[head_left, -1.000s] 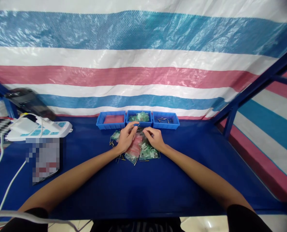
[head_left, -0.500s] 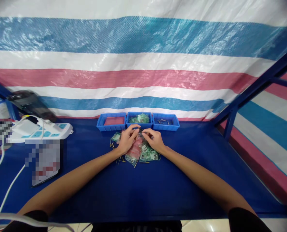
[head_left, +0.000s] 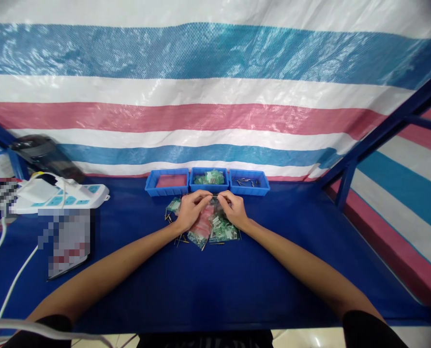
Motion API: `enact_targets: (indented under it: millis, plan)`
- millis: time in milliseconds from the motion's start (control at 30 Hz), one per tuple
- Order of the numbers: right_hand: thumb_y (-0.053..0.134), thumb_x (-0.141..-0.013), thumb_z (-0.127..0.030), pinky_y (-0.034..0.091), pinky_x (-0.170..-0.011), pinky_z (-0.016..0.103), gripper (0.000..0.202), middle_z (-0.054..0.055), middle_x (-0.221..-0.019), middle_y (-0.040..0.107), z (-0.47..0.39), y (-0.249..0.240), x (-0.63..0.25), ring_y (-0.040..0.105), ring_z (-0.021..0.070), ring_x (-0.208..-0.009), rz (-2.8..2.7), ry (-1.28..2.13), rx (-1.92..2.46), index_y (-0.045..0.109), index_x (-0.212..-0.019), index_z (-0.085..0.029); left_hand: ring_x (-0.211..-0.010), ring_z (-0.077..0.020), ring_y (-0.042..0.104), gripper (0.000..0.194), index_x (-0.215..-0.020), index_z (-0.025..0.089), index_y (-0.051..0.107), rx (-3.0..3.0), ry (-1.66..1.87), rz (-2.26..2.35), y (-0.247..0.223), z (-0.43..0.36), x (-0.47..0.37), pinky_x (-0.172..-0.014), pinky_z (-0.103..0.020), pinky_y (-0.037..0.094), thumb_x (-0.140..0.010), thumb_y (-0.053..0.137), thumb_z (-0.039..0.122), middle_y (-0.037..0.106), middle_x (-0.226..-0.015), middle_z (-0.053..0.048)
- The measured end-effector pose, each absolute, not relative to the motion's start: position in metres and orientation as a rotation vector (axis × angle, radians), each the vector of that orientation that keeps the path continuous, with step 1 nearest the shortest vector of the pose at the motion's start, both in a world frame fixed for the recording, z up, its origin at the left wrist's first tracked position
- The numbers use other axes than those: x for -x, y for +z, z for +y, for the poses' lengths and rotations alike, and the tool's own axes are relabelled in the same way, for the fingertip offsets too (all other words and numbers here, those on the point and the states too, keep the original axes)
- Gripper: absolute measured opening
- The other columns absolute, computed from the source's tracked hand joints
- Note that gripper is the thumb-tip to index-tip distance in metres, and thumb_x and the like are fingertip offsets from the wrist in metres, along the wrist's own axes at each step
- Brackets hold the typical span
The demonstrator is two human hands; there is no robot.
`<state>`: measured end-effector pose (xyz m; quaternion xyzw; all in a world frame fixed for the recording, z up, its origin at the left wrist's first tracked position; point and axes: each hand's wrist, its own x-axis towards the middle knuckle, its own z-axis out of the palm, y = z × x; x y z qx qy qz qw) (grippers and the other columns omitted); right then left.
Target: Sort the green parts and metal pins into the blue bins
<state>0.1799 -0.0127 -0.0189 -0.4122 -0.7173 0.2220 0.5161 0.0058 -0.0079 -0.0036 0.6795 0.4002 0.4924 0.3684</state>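
My left hand (head_left: pixel 192 210) and my right hand (head_left: pixel 234 210) meet just in front of the blue bins, above a small pile. Each is closed in a pinch, fingertips nearly touching around a thin, dark strip-like edge too small to name. Beneath them lie clear plastic packets with pink sheets (head_left: pixel 203 224) and packets with green and white pieces (head_left: pixel 225 231). Thin metal pins (head_left: pixel 217 243) lie loose at the pile's front, with several more at its left side. Another green packet (head_left: pixel 173 205) rests left of my left hand.
Behind the hands stand three blue bins: one with pink sheets (head_left: pixel 171 181), one with green packets (head_left: pixel 211 178), one with metal pins (head_left: pixel 247 182). At left are a white power strip (head_left: pixel 73 197), cables, a blurred-out tablet-like object (head_left: pixel 70 246) and a dark bottle (head_left: pixel 48 154).
My right fingers have closed into a tighter pinch, and my left fingers have drawn down and together. Both sets of fingertips now line up on the thin edge. The pile and bins look unchanged.
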Motion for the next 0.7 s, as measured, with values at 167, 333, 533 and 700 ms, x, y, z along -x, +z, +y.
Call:
enact_targets:
  millis: [167,333,533,700]
  plan:
    - [0.050,-0.092,-0.034,0.038,-0.057,0.024,0.024,-0.001,-0.064,0.055,-0.0134,-0.0193,-0.1801,0.048,0.0113,-0.054,-1.788,0.496,0.953,0.062,-0.080,-0.017,-0.046,-0.0096,0.045,0.030,-0.072,0.014,0.065,-1.794,1.265,1.107,-0.0016,-0.0094,-0.0048,-0.050,-0.021,0.037,-0.086,0.060,0.040,0.051,-0.049,0.004]
    - [0.052,-0.091,-0.033,0.039,-0.058,0.024,0.022,0.000,-0.063,0.057,-0.0136,-0.0192,-0.1797,0.050,0.0122,-0.055,-1.817,0.481,0.938,0.064,-0.082,-0.017,-0.046,-0.0092,0.045,0.035,-0.066,0.014,0.062,-1.797,1.256,1.105,-0.0006,-0.0102,-0.0043,-0.053,-0.022,0.038,-0.089,0.056,0.041,0.049,-0.048,0.004]
    - [0.049,-0.093,-0.035,0.042,-0.062,0.024,0.027,0.003,-0.070,0.065,-0.0115,-0.0194,-0.1794,0.055,0.0133,-0.061,-1.844,0.466,0.944,0.066,-0.081,-0.016,-0.049,-0.0102,0.046,0.028,-0.078,0.015,0.069,-1.825,1.305,1.111,0.0000,-0.0107,-0.0043,-0.055,-0.022,0.039,-0.086,0.060,0.040,0.052,-0.051,0.004]
    - [0.052,-0.091,-0.034,0.043,-0.063,0.025,0.026,0.003,-0.073,0.067,-0.0128,-0.0196,-0.1785,0.057,0.0133,-0.062,-1.876,0.534,0.910,0.067,-0.081,-0.017,-0.048,-0.0096,0.045,0.031,-0.074,0.014,0.067,-1.813,1.316,1.118,-0.0011,-0.0114,-0.0038,-0.055,-0.022,0.038,-0.089,0.057,0.039,0.050,-0.050,0.004]
